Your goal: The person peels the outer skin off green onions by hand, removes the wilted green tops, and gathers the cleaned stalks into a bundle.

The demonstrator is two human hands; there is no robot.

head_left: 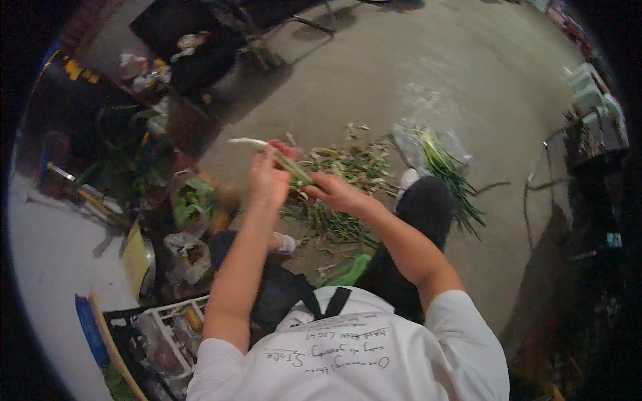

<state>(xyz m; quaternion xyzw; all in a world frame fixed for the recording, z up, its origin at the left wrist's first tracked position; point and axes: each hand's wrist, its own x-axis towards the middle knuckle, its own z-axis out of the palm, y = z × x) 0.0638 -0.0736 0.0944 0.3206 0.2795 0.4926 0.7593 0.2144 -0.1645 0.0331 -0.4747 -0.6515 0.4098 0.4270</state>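
Both hands are raised over the floor around one long green onion [291, 165], whose white end points to the left. My left hand [271, 173] is closed around its middle, with something red beside the fingers. At the green end, my right hand [333, 190] has its fingers on the stalk. Below and beyond the hands lies a loose heap of onion leaves and trimmings [361, 165]. A bunch of green onions [446, 170], white ends away from me, rests partly on a clear plastic bag [409, 145] to the right of the heap.
Between my legs lies a bright green object [346, 270]. Plastic bags, one with leafy greens [193, 200] and another clear one [188, 255], stand at the left near a white crate [168, 316]. A dark-framed item stands at the right, with a pale plastic stool [592, 95] behind.
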